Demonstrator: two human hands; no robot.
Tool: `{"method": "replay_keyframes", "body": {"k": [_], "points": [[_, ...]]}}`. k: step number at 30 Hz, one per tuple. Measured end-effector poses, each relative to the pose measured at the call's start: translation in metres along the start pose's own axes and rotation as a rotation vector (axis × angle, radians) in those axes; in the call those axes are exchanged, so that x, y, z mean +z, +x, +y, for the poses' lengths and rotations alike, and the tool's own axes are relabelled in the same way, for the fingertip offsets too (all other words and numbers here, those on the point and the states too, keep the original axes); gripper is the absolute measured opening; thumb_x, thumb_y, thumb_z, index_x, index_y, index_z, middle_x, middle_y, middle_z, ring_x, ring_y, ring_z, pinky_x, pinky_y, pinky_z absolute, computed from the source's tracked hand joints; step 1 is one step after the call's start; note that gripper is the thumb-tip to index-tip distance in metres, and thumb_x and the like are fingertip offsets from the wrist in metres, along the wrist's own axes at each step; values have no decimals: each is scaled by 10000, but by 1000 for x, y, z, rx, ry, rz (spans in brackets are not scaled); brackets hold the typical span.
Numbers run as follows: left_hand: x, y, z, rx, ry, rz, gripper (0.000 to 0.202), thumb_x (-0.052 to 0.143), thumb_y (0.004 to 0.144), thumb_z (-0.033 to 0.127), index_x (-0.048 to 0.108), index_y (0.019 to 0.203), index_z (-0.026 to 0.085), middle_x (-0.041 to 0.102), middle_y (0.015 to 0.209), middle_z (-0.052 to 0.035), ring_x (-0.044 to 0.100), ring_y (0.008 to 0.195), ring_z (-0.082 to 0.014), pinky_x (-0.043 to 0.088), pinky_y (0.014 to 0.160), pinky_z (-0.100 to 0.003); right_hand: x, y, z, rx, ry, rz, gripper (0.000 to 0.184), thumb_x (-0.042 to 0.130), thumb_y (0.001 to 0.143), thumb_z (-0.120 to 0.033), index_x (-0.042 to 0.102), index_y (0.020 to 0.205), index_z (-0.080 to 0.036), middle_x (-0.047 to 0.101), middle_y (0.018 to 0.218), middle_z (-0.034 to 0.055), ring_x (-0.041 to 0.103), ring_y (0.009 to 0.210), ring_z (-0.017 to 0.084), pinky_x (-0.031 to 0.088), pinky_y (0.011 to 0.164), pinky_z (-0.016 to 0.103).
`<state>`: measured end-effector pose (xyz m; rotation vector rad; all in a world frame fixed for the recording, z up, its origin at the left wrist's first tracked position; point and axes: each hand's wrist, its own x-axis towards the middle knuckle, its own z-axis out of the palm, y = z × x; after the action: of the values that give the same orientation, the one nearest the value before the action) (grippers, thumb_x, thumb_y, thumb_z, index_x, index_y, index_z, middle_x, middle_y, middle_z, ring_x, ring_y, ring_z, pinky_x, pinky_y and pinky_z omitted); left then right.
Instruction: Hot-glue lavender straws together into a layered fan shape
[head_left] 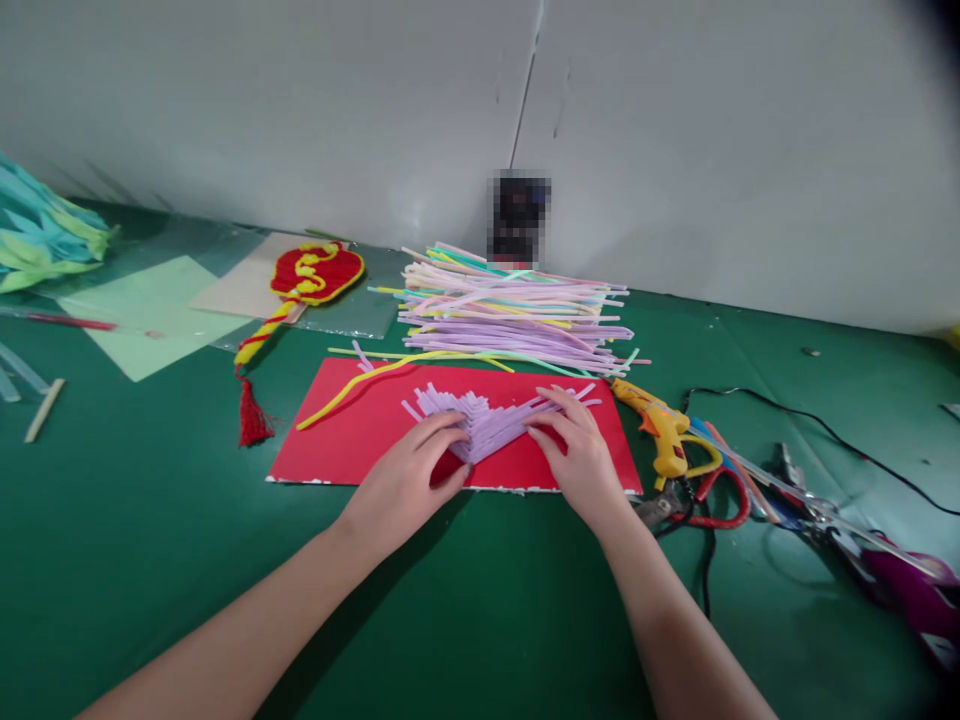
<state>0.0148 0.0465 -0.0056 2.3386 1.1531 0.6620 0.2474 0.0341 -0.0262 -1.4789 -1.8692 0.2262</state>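
Note:
A woven piece of lilac pipe cleaners (491, 428), V-shaped with loose ends at its upper corners, lies over a red board (345, 425). My left hand (420, 460) has its fingers closed on the left side of this piece, near the point of the V. Over on the right, my right hand (574, 450) pinches the pipe cleaner ends of the right arm between thumb and fingers. A bent yellow pipe cleaner (360, 378) crosses the board's upper left.
Behind the board lies a heap of pastel pipe cleaners (517, 310). A yellow glue gun (660, 425), red-handled pliers (731, 500) and purple-handled scissors (907, 590) lie to the right. On the left are a red-and-yellow fan with a tassel (319, 275) and a pale green sheet (157, 310).

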Motion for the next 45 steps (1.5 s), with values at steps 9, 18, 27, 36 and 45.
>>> {"method": "replay_keyframes", "body": {"k": [9,18,27,36,45], "points": [[0,0,0,-6,0,-5,213,530,862,246,564,1070,219,533,1267,-60,516,1177,-224,464,984,-413,-3,0,1,17,-54,43,180,469,883,-229,635,951,-227,534,1277,97,424,1254,257,348,1032,520],[-1,1,1,-27,9,-18,210,543,855,251,564,1062,216,535,1269,-49,511,1183,-206,455,997,-383,-4,0,2,51,-138,24,169,475,881,-228,635,933,-207,524,1274,110,399,1269,259,336,1037,499],[-2,1,1,-21,4,-23,212,541,857,241,560,1067,216,531,1270,-54,512,1179,-210,464,985,-392,-5,-2,4,55,-172,78,161,517,865,-240,674,892,-225,524,1289,96,445,1230,262,337,1026,529],[1,0,-1,5,-18,11,220,546,849,227,561,1068,210,534,1256,-67,520,1167,-211,462,983,-405,-4,-2,-22,-38,-53,139,128,560,847,-227,684,878,-226,568,1253,86,442,1244,251,386,1018,480],[1,2,-1,37,-36,49,223,549,842,212,561,1065,204,556,1229,-68,513,1168,-213,459,988,-408,19,-6,-48,-142,-12,-56,166,523,868,-204,678,921,-237,540,1297,64,398,1281,248,349,1045,512]]}}
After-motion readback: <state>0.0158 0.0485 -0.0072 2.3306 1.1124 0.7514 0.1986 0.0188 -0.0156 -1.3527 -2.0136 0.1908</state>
